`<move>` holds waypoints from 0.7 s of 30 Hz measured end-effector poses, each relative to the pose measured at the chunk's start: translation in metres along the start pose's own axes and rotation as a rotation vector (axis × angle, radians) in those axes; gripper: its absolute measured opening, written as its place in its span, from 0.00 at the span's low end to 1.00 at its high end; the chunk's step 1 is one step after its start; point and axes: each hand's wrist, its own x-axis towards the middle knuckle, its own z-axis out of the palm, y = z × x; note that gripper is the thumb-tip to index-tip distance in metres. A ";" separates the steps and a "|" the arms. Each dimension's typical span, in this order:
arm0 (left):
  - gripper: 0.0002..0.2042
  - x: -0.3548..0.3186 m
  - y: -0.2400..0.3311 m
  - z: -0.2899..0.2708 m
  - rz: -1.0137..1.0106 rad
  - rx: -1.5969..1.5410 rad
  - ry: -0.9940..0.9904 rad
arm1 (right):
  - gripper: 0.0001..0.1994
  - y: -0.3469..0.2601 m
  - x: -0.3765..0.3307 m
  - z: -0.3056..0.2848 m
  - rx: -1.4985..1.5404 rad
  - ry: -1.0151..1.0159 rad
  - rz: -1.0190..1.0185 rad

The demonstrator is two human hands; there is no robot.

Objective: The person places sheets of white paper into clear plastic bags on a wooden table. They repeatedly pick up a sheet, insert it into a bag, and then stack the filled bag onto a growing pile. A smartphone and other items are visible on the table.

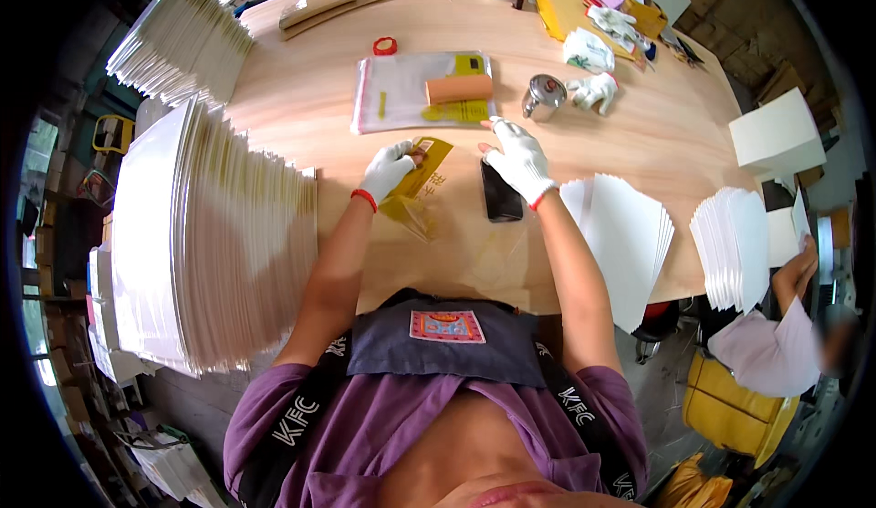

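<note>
Head view: left hand (387, 169) pinching yellow packet (422, 180), right hand (516, 156) open, flat by black phone (500, 191); likely to knock phone off table (301, 98) when reaching.

You wore white knit gloves with red cuffs on your left hand (387, 170) and right hand (518, 159). Your purple short-sleeved shirt sat under a dark grey apron with black lettered straps and a colourful chest patch.

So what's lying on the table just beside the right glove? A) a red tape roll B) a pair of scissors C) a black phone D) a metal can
C: a black phone lies flat on the table next to the right hand; the metal can stands farther away.
</note>
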 end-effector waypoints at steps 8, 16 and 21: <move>0.10 0.017 0.022 0.005 0.211 0.467 0.153 | 0.24 0.066 0.128 0.080 -0.316 -0.225 -0.054; 0.09 0.044 0.060 0.006 0.442 0.566 -0.072 | 0.28 0.101 0.195 0.128 -0.632 -0.534 -0.152; 0.10 0.026 0.118 0.009 0.427 0.474 -0.357 | 0.29 0.107 0.222 0.090 -0.609 -0.330 -0.128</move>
